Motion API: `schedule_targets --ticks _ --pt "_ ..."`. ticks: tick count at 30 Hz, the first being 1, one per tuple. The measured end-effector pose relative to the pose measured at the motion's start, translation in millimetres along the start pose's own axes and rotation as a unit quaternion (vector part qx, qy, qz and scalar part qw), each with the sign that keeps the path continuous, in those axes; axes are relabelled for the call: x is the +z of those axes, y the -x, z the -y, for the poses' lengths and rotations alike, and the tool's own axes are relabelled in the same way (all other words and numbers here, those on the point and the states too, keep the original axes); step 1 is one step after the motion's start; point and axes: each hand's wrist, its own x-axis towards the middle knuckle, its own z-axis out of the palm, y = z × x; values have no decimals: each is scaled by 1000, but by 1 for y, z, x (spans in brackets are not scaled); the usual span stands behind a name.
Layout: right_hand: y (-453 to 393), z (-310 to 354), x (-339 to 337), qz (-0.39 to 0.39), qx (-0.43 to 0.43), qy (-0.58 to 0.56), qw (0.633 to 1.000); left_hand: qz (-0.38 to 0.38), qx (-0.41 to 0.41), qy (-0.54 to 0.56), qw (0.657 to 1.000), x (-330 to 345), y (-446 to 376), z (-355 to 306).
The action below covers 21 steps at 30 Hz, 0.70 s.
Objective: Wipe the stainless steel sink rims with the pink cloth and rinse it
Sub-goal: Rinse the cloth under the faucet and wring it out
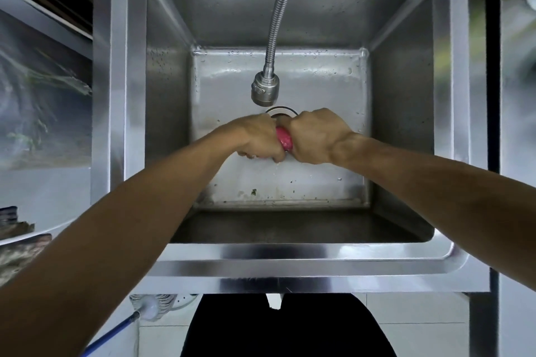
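Wringing the pink cloth (283,139) over the sink basin (293,182), left hand (258,136) and right hand (316,136) both clench it, fists nearly touching; its long axis runs hand to hand, just below the faucet head (265,90)
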Motion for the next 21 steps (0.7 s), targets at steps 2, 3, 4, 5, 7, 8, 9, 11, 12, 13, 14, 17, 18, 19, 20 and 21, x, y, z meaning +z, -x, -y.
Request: schedule_targets --ticks 2,3,4,5,7,8,9,11,12,13,14,17,18,19,20,21 --pt "1 0 6 -11 -7 4 1000 55 -21 41 997 2 -4 4" --pt "0 2 11 -17 -8 7 1000 75 -28 51 995 3 -6 6" --pt "-2 4 16 -24 -6 12 1000 90 -32 56 994 4 -7 7" --pt "-4 6 21 -31 0 17 999 97 -34 59 993 4 -8 8" --pt "-9 6 27 -44 16 16 999 85 -20 65 994 5 -9 9" --pt "-11 3 28 -50 22 8 999 73 -4 72 995 5 -8 10" --pt "-11 0 27 -49 28 -7 998 63 12 87 994 3 -6 11" --pt "-6 -8 15 -13 44 -88 995 57 41 131 989 -4 2 15" --pt "-1 -11 7 22 49 -158 986 52 56 137 988 -9 7 17" --pt "5 -13 -3 66 50 -237 968 46 70 123 989 -15 13 18" --pt "9 -15 -13 109 46 -306 945 36 82 98 991 -19 17 19" --pt "11 -33 -33 187 30 -438 879 -53 128 13 990 -22 29 19" --pt "9 -43 -33 207 36 -484 849 -106 154 -21 982 -21 32 20" --pt "6 -51 -33 233 42 -532 813 -161 183 -53 968 -19 33 21" --pt "3 -58 -30 268 42 -574 773 -214 216 -81 949 -17 33 22" --pt "-1 -61 -25 312 29 -602 735 -265 248 -105 926 -15 32 24"
